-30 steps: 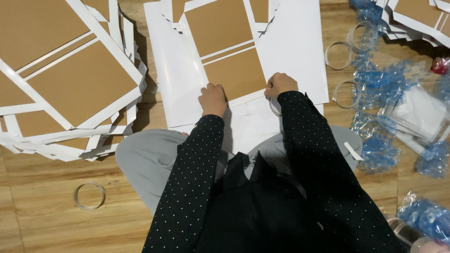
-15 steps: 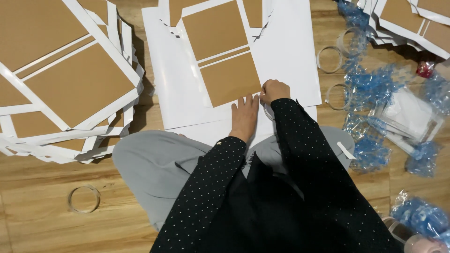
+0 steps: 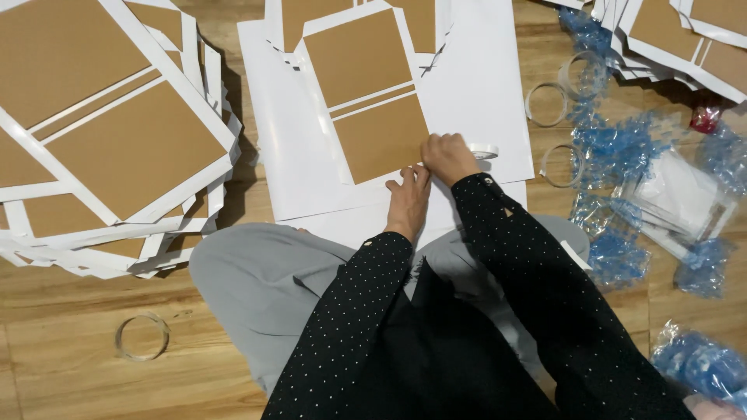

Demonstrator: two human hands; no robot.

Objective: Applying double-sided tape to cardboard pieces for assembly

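Both sleeves (image 3: 537, 272) are black with small white dots and buttoned cuffs. Trousers (image 3: 264, 288) are plain grey. Both hands are bare.

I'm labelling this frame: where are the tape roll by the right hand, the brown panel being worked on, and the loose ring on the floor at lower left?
tape roll (image 3: 484, 150), head view, its top rim.
brown panel (image 3: 380, 138), head view, lower panel's middle.
loose ring (image 3: 119, 342), head view, its left edge.

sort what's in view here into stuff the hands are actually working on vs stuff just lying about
In hand:
left hand and right hand at the brown board
white sheet under it
tape roll by the right hand

Lying about:
stack of boards
empty tape ring
blue plastic wrap
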